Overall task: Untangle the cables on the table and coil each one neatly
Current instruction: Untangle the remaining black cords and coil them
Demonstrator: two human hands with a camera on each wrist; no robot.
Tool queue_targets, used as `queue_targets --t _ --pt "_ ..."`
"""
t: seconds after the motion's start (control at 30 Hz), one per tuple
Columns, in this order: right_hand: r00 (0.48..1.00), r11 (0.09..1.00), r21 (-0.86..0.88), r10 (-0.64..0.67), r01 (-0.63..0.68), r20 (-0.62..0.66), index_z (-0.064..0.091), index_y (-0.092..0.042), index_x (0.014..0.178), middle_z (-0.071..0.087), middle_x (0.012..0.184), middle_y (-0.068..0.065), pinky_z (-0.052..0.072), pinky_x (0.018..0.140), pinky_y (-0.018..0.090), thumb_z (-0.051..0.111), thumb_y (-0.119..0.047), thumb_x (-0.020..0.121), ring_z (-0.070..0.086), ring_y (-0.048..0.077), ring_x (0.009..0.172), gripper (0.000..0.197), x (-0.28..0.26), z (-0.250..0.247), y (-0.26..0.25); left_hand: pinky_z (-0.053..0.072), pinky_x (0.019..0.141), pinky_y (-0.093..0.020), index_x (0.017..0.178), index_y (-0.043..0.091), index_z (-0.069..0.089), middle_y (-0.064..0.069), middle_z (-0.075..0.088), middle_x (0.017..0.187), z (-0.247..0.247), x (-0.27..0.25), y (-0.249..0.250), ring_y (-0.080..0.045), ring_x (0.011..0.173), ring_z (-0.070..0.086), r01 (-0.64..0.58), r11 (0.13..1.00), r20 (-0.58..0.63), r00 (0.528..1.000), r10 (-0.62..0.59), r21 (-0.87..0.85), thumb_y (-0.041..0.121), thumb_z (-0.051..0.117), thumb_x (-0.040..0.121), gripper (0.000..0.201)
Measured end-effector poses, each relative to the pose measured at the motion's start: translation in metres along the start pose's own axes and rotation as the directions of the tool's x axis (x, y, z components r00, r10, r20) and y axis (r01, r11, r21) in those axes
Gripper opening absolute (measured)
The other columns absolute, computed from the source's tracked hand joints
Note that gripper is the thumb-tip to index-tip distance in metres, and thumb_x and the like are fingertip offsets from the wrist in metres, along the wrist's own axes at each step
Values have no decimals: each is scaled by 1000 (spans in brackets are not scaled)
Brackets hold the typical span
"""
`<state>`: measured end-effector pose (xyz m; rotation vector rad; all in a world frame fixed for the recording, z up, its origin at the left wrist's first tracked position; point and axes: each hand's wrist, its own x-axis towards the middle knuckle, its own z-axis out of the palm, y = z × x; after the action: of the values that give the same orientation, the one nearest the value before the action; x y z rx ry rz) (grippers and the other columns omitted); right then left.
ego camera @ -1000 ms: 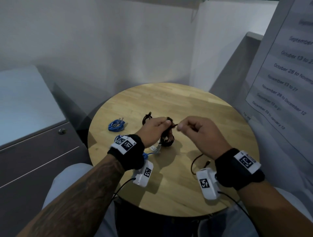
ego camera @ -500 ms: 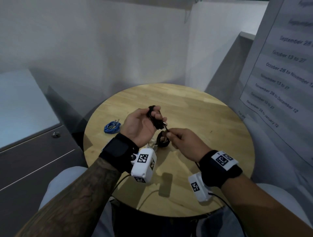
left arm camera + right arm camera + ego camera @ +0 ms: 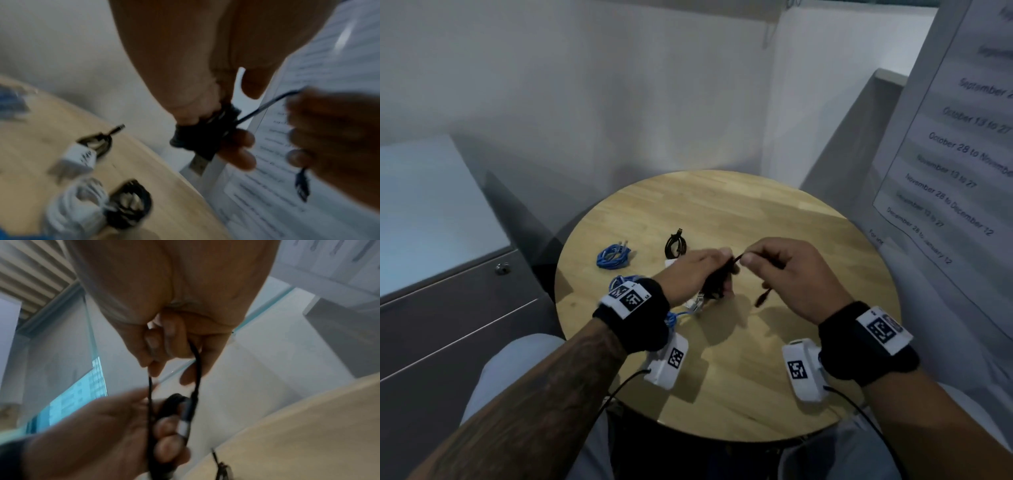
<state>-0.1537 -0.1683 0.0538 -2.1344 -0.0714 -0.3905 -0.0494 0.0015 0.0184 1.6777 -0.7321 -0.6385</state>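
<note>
I see the left hand (image 3: 697, 274) clenching the black coil (image 3: 203, 139) above the bench (image 3: 774, 219); the right hand (image 3: 787, 274) pinches its tail (image 3: 267, 107). Risk: a hard pull could loosen the coil's wraps.

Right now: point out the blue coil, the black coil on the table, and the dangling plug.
blue coil (image 3: 613, 257), head view, middle of the loops.
black coil (image 3: 675, 245), head view, its loop.
dangling plug (image 3: 762, 297), head view, plug body.
</note>
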Motion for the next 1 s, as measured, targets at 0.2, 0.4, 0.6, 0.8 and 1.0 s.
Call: queue_targets --t 0.2,0.4,0.6,0.8,1.0 --pt "995 998 30 56 -54 -82 76 -14 94 75 87 -9 53 80 29 61 -19 101 67 10 84 18 8 1 21 48 65 -28 84 4 51 -3 34 61 10 -3 15 -18 53 40 19 900 97 995 26 -435 24 46 101 27" --pt "996 962 261 62 -79 70 70 -6 111 70 98 24 50 85 33 65 -15 97 62 15 88 17 5 20 13 52 71 -30 80 9 51 2 35 59 -1 -9 23 -12 52 41 133 587 180 983 21 -798 30 41 98 29" --pt "999 986 166 32 -32 4 69 -5 100 67 89 22 50 75 28 66 -5 96 60 8 79 6 8 14 7 55 78 -35 90 -1 64 -7 55 66 -7 -6 22 -25 68 63 33 717 100 994 51 -696 21 45 99 30" --pt "991 1000 -4 -28 28 -133 72 -21 109 73 88 -3 54 74 39 66 -15 95 66 24 81 16 6 18 13 49 70 -34 104 -1 55 -7 48 74 -1 -1 18 -25 73 56 -55 819 -50 998 31 -571 20 42 103 25" --pt "998 999 -21 46 -47 -45 72 -18 104 70 97 -8 47 79 19 60 -13 100 62 0 89 13 7 21 27 32 55 -24 89 11 52 3 33 62 8 7 14 -12 55 36 -121 819 -347 932 -100 -561 19 38 106 23"
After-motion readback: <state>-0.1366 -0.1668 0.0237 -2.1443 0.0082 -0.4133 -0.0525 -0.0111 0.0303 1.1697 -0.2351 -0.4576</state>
